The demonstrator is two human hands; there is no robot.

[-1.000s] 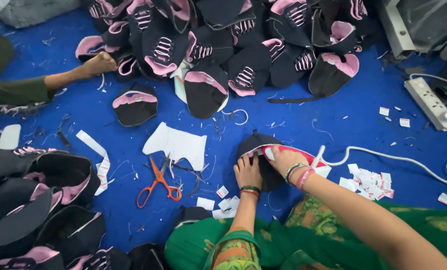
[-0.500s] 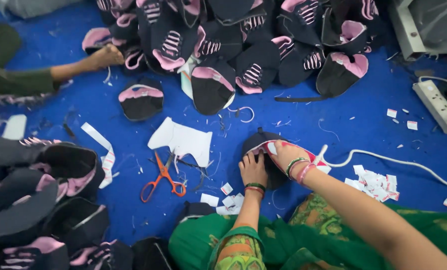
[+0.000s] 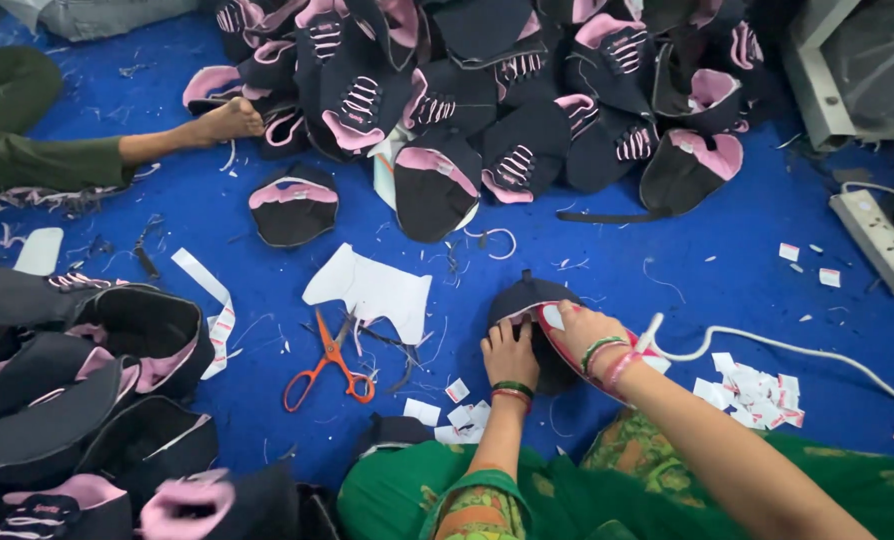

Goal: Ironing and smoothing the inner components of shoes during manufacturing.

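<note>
Shoe upper [image 3: 527, 305]: we see matt dark cloth with a pink trim.
Floor [image 3: 727, 260]: we see matt blue cloth, littered with threads.
Scissors [image 3: 329, 365]: we see glossy orange plastic handles and metal blades.
Pattern piece [image 3: 372, 290]: we see smooth white paper.
Cable [image 3: 797, 350]: we see smooth white plastic.
</note>
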